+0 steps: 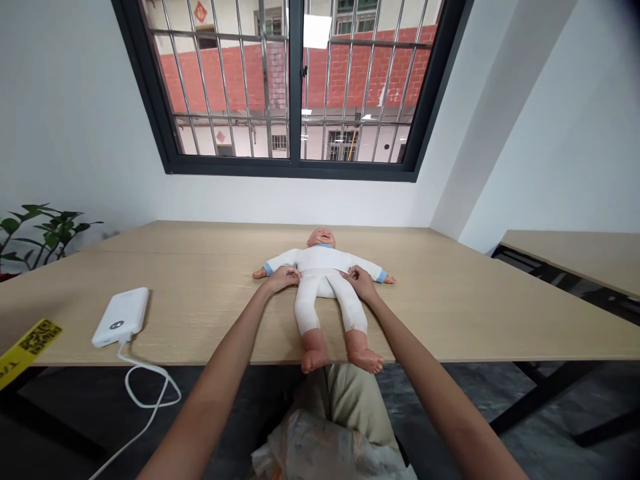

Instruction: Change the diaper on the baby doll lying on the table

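Note:
A baby doll lies on its back on the wooden table, arms spread and head away from me. It wears a white top with blue collar and cuffs and white trousers; its bare feet reach the front table edge. At the left side of its waist, my left hand has curled fingers pinched at the clothing. My right hand mirrors it on the other side, fingertips closed at the cloth by the hip. Whether they grip the top's hem or the trouser waist cannot be made out.
To the left, a white power bank with a white cable hanging off the edge. A yellow tag shows at far left, near a green plant. Another table stands right; a barred window is ahead.

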